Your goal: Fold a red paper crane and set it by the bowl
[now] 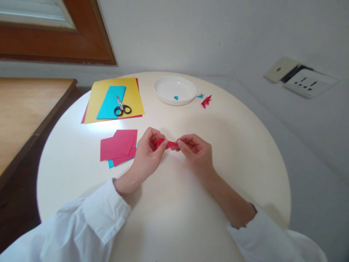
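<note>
Between my two hands, above the middle of the table, is a small folded piece of red paper (171,144). My left hand (152,149) pinches its wider left part between thumb and fingers, hiding some of it. At the narrow right tip, my right hand (196,151) grips the paper with thumb and forefinger. Just left of my left hand lie several loose pinkish-red paper sheets (117,145), overlapping, with a blue sheet (110,164) peeking out beneath them.
A white round table (245,145) carries everything. Scissors (120,108) rest on folded blue paper (109,103) over a yellow sheet (136,98). A white dish (174,85) holds a tiny blue piece (176,98). Small blue (200,95) and red folded figures (206,102) lie beside it.
</note>
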A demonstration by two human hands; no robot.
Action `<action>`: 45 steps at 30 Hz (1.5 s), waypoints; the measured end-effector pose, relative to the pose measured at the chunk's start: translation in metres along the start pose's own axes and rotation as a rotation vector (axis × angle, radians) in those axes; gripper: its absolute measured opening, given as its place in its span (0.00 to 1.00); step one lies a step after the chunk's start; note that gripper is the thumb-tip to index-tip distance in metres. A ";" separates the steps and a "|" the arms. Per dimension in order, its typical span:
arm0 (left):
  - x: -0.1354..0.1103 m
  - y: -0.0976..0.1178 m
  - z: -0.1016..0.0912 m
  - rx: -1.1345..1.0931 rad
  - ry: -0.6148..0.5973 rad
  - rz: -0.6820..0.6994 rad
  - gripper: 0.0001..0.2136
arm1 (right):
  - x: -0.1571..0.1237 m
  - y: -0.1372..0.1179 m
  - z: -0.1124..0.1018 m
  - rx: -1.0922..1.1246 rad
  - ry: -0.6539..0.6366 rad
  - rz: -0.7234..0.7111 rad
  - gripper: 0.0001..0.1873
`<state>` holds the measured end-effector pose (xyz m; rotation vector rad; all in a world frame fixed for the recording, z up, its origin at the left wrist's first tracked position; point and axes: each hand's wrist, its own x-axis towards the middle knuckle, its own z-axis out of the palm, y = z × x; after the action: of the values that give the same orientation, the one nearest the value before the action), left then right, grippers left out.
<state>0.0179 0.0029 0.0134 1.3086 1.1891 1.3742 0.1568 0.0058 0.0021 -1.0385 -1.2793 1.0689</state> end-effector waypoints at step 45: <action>-0.001 0.001 -0.001 0.034 -0.026 0.028 0.06 | 0.002 0.006 0.000 -0.012 -0.003 -0.051 0.06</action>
<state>0.0169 0.0019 0.0145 1.3679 1.1846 1.3585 0.1571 0.0091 -0.0036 -1.0083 -1.3088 1.0257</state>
